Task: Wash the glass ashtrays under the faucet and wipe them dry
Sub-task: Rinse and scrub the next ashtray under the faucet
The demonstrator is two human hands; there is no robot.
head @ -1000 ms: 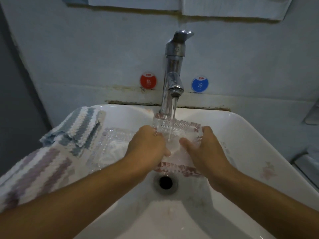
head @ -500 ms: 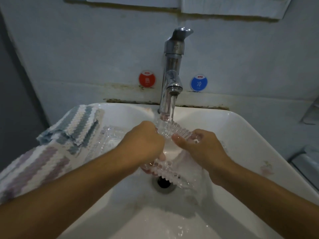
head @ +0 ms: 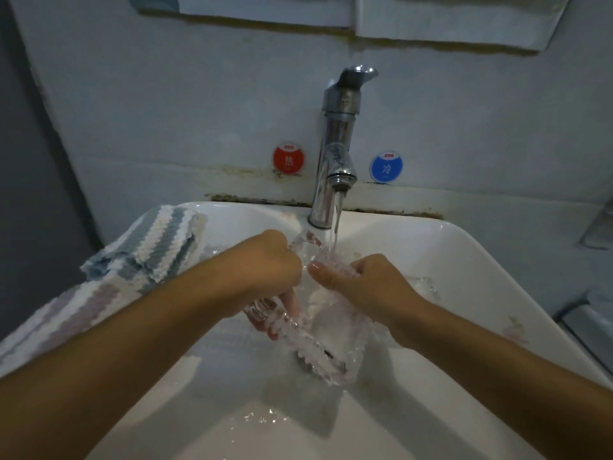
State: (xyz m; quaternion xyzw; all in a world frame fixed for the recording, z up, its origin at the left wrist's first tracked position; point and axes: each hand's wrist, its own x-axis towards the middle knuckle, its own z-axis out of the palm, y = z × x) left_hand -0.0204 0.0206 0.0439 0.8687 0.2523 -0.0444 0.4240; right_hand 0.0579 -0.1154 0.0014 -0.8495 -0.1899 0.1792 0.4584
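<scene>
A ridged, clear glass ashtray [head: 323,346] is tilted steeply over the drain of the white sink [head: 464,260], its top edge under the stream from the chrome faucet [head: 338,144]. My left hand [head: 265,273] grips its left side, fingers curled underneath. My right hand [head: 361,287] grips the upper right edge, thumb on top. Water runs down the glass. A piece of another glass ashtray [head: 423,285] shows behind my right wrist, and a further bit of glass [head: 210,252] peeks out behind my left forearm.
A striped blue, white and purple towel [head: 149,257] is draped over the sink's left rim. Red hot and blue cold stickers [head: 288,158] flank the faucet on the wall. Water pools at the front of the basin. A dark object sits at the far right edge.
The ashtray has turned from facing me flat under the stream to standing steeply on edge, its lower end swung down over the drain. My hands shifted with it.
</scene>
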